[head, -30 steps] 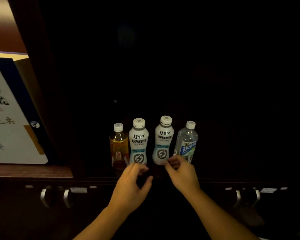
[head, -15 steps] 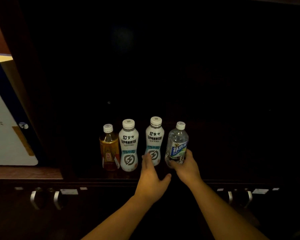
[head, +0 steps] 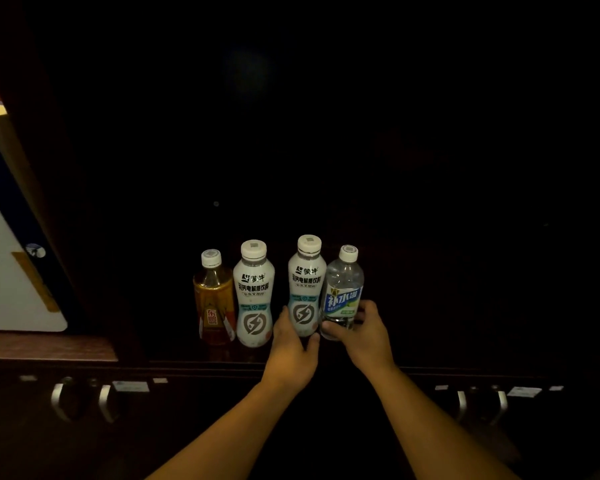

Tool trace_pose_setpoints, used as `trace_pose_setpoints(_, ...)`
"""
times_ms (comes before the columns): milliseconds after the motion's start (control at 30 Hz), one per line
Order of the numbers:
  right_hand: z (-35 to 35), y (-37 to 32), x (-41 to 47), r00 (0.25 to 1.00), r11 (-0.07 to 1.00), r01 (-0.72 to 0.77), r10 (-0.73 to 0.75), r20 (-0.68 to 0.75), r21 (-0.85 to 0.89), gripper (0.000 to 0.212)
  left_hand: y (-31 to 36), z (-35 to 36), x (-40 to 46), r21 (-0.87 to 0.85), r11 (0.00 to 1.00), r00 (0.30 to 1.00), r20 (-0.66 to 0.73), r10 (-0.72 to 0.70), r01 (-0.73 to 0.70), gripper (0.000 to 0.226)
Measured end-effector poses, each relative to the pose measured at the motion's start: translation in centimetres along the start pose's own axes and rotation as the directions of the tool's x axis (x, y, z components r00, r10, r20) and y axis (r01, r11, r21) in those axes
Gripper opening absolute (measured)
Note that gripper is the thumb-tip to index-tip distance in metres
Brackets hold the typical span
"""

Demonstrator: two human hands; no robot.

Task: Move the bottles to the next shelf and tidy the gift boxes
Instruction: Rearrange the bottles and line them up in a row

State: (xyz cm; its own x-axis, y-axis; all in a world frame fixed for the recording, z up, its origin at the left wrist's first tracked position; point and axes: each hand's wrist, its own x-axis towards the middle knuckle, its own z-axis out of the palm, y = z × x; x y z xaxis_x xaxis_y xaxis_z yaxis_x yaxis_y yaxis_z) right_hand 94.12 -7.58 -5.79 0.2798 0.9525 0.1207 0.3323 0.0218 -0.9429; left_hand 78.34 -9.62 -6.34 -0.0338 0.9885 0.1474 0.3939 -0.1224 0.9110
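Over the last second both hands have been brought forward from a loose, empty hover in front of the row and closed onto bottles. The right hand (head: 367,332) is now wrapped around the lower part of the clear water bottle (head: 342,292), thumb across the front and fingers curled behind it; that grip had already been taken half a second ago and has been kept. The left hand (head: 291,351), which half a second ago was only laid open against the right-hand white bottle (head: 306,284), is now cupped around its base, with the thumb on one side and the fingers on the other. Whether either bottle has been lifted clear of the dark shelf (head: 464,341) cannot be told; both appear upright, and the two held bottles are seen just beside each other, possibly touching. The other white bottle (head: 254,292) and the amber tea bottle (head: 213,296) are left untouched at the left of the row. At the far left, part of a white and blue gift box (head: 11,271) is seen standing in the neighbouring compartment. It is judged that the grasping step is complete for two bottles and that a carry to the next shelf is about to be made; two bottles and the tidying of boxes remain.
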Motion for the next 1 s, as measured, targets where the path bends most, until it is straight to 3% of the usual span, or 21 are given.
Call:
trace_pose_setpoints(133, -0.2, 0.5, 0.6, 0.998, 1.000, 0.020, -0.021, 0.053, 0.019, 0.080, 0.4, 0.3, 1.2, 0.007, 1.000, 0.999, -0.028, -0.029, 0.029, 0.075)
trace_pose_setpoints(300, 0.0, 0.6, 0.6, 0.996, 0.999, 0.010, -0.014, 0.083, 0.052, 0.073, 0.5, 1.1, 1.7, -0.004, 0.995, 0.987, -0.128, -0.097, 0.097, 0.061)
trace_pose_setpoints(633, -0.1, 0.9, -0.5, 0.998, 0.997, -0.014, 0.009, 0.064, 0.080, 0.061, 0.1, 0.8, 0.0, 0.079, 0.997, 0.993, -0.118, 0.008, 0.001, 0.057)
trace_pose_setpoints(1000, -0.5, 1.3, -2.2, 0.996, 0.997, 0.013, -0.020, 0.085, 0.082, 0.077, -0.1, 0.4, -2.1, 0.095, 0.995, 0.990, -0.132, 0.041, -0.028, 0.072)
